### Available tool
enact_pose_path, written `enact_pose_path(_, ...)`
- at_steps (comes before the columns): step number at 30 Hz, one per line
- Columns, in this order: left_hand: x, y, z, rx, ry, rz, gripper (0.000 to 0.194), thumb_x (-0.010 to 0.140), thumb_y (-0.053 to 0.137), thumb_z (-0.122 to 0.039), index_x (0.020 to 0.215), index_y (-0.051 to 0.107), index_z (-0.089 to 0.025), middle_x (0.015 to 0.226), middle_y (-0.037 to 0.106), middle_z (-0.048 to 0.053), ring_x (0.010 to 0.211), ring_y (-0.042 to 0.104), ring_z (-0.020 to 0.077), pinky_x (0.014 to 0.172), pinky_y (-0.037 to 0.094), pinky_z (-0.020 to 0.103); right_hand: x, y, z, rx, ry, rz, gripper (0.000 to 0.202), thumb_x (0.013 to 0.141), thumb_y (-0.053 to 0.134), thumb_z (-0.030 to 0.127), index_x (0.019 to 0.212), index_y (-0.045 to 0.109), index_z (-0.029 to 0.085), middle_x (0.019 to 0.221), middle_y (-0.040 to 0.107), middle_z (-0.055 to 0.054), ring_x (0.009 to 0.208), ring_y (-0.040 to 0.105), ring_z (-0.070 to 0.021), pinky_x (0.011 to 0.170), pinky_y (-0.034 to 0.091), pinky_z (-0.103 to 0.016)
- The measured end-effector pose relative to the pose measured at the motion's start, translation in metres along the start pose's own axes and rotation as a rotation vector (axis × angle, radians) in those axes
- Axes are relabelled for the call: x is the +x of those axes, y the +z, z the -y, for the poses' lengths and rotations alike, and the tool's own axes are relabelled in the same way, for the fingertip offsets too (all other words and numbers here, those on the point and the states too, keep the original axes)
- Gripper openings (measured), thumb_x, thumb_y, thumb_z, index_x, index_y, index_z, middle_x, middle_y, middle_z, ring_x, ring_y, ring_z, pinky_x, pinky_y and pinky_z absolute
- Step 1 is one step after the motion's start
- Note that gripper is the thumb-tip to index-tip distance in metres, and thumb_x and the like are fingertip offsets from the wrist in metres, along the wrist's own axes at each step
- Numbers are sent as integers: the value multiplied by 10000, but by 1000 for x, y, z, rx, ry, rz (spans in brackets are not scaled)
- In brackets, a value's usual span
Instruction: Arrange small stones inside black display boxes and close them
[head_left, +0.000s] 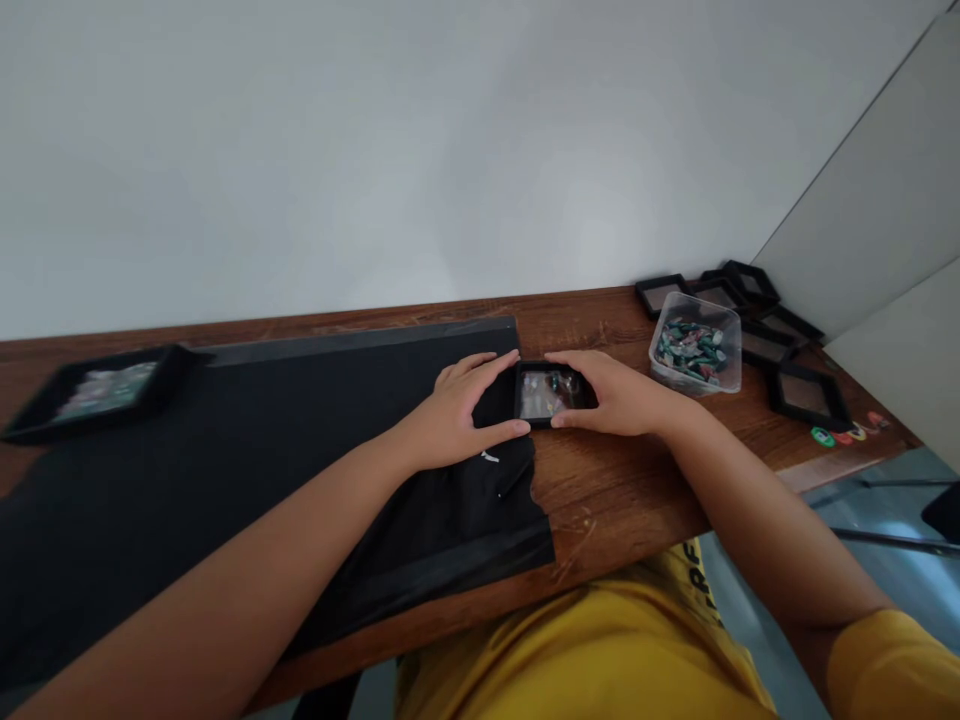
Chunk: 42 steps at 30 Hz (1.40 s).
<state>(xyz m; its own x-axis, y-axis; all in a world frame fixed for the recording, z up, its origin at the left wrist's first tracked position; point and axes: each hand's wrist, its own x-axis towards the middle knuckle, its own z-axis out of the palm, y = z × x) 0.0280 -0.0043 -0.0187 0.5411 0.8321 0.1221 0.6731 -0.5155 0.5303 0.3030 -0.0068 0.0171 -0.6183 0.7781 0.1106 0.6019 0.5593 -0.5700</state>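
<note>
Two bare arms reach in from the near side, over the lap of someone in a yellow shirt [600,650]. The near edge of the brown wooden desk [615,490] is just past the shirt. A big black mat [300,430] covers much of the left and middle of the desk. Small white scraps [489,457] lie on it, near the left hand [465,410].

Past those bits is a small black frame [536,395] with a clear, shiny middle. It lies at the right edge of the mat. The left hand is spread wide, with its thumb and a finger by the left corners. The right hand [611,395] curves around the right side and pinches the frame, thumb on the near edge and a finger on the far edge.

Far to the left is a bigger-looking black frame [112,390] with blurry white and green stuff inside. On the right, little round stickers [823,437] are by the desk edge. Farther back stands a clear plastic tub [697,383] with many green, white and reddish bits [686,345]. More black frames [810,393] lie around its right and far sides. Farthest away is a pale wall [375,150].
</note>
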Motion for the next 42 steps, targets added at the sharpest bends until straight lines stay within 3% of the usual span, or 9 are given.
enact_pose_path(14,2,-1,-2,-78,-19,-22,919,799,698,-700,1555,428,-253,1530,549,147,1427,454,388,1212,337,613,1,1,4,-5,-5,-4,759,831,808,432,1484,541,152,1502,588,-212,1406,547,-360,1177,420,-585)
enact_pose_path(18,1,-2,-2,-83,-8,-32,911,778,724,-699,1521,456,-245,1513,544,153,1424,460,385,1215,355,603,1,0,4,-13,-43,32,854,776,850,457,1504,517,158,1531,558,-215,1427,520,-376,1194,390,-599)
enact_pose_path(21,0,-2,-3,-76,14,-53,924,745,768,-686,1494,469,-234,1465,561,156,1402,476,388,1210,369,608,0,0,4,-21,-68,50,940,714,891,390,1530,483,162,1546,537,-212,1440,498,-379,1202,375,-589)
enact_pose_path(27,-4,-4,-4,-119,58,-123,1069,704,834,-661,1572,357,-259,1458,560,155,1409,482,400,1229,326,643,2,0,7,-33,-147,-43,954,695,833,288,1556,434,193,1536,537,-188,1407,497,-373,1194,349,-607)
enact_pose_path(32,-8,-3,-4,-298,-24,-141,1182,693,831,-696,1632,260,-260,1596,456,188,1494,419,424,1209,379,618,3,-4,13,-32,-187,-159,938,703,800,296,1558,420,237,1542,531,-162,1412,482,-382,1199,337,-611)
enact_pose_path(34,-8,-2,-6,-409,-28,-135,1146,709,815,-701,1617,299,-230,1569,501,192,1471,458,418,1199,406,594,3,-5,15,-28,-204,-195,924,715,791,300,1559,418,259,1548,525,-151,1426,467,-383,1205,332,-613)
enact_pose_path(37,-6,-3,-12,-611,-19,-73,946,774,766,-694,1506,468,-174,1439,637,184,1350,591,380,1160,470,534,3,-5,17,-26,-259,-223,901,724,797,316,1545,432,261,1557,520,-146,1437,463,-373,1210,343,-593)
enact_pose_path(42,-4,-9,-22,-800,-120,80,638,775,780,-673,1157,703,-168,1082,788,111,957,755,284,925,618,442,3,-2,18,-46,-326,-232,861,748,810,337,1521,452,211,1533,543,-176,1436,479,-345,1206,376,-552)
